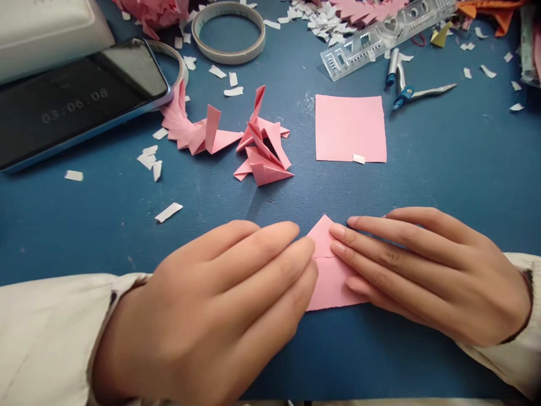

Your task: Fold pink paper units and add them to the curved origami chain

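Observation:
A small sheet of pink paper [333, 285] lies on the blue table between my hands, its top corners folded in to a point. My left hand [220, 299] covers the paper's left side, fingers pressed together and bent over its edge; its thumb is hidden. Stretched out from the right, my right hand [426, 265] lies with its fingers flat on the folded flap, and one finger lower down touches the paper too. Beyond them rests a flat pink square [349, 127] with a white scrap on it. Folded pink origami pieces [266, 146] stand to its left, beside a curved chain of joined pieces [194, 129].
A phone [80, 101] showing a timer leans at the left by a white box [51, 34]. Tape rolls [229, 56], a clear ruler [350, 53] and a drawing compass [404, 93] lie toward the back. White paper scraps [169, 212] are scattered about.

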A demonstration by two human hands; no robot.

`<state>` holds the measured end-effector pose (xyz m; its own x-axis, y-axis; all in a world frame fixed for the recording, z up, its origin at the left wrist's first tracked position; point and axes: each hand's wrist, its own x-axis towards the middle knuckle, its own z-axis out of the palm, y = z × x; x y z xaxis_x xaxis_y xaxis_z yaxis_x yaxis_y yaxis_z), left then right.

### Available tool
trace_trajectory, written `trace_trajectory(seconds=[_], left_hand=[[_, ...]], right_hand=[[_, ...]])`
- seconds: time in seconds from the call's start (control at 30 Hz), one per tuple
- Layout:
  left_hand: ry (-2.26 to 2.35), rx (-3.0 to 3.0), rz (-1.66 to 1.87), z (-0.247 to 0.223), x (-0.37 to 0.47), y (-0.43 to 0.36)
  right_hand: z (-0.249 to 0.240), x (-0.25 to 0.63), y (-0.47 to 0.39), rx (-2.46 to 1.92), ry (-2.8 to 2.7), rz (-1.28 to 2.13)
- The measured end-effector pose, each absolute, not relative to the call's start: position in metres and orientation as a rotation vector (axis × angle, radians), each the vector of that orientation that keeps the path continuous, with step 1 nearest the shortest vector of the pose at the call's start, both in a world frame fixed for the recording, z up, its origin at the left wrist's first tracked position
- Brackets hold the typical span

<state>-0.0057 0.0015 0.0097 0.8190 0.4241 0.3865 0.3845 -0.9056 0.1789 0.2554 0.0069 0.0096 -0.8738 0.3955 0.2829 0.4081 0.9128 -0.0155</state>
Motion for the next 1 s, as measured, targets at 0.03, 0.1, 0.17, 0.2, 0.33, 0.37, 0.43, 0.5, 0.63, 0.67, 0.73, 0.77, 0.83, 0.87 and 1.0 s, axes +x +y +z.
trace_trajectory(seconds=[0.03,0.1,0.17,0.2,0.33,0.37,0.43,0.5,0.63,0.67,0.73,0.77,0.83,0.87,1.0], left_hand=[[0.611,2.938,0.578,0.009,-0.006,0.003],[0.557,2.980,0.508,0.007,-0.006,0.005],[0.527,3.008,0.549,0.006,-0.004,0.005],[0.516,3.024,0.572,0.006,-0.003,0.005],[0.543,3.047,0.534,0.009,-0.001,0.005],[0.541,3.047,0.539,0.009,-0.001,0.005],[0.537,3.044,0.554,0.009,-0.001,0.005],[0.518,3.030,0.550,0.008,-0.001,0.005],[0.528,3.006,0.518,0.007,0.000,0.006],[0.539,2.997,0.500,0.007,0.000,0.006],[0.541,2.986,0.489,0.008,-0.001,0.007],[0.532,2.985,0.491,0.008,-0.001,0.007],[0.516,2.992,0.515,0.007,-0.001,0.007],[0.514,2.994,0.530,0.006,-0.001,0.007],[0.534,2.999,0.532,0.005,-0.001,0.007]], right_hand=[[0.011,0.256,0.004,-0.616,-2.809,-0.078],[0.012,0.259,-0.003,-0.648,-2.843,-0.092],[0.013,0.262,-0.011,-0.668,-2.833,-0.112],[0.013,0.263,-0.015,-0.676,-2.810,-0.126],[0.013,0.265,-0.024,-0.637,-2.776,-0.190],[0.013,0.264,-0.024,-0.624,-2.778,-0.193],[0.014,0.261,-0.020,-0.617,-2.774,-0.157],[0.014,0.258,-0.014,-0.646,-2.766,-0.087],[0.014,0.256,0.003,-0.681,-2.742,0.070],[0.013,0.257,0.006,-0.679,-2.724,0.108],[0.011,0.258,0.009,-0.673,-2.696,0.146],[0.010,0.258,0.009,-0.670,-2.685,0.142],[0.008,0.259,0.007,-0.660,-2.673,0.105],[0.008,0.259,0.005,-0.656,-2.669,0.084],[0.009,0.258,-0.004,-0.701,-2.664,-0.045]])
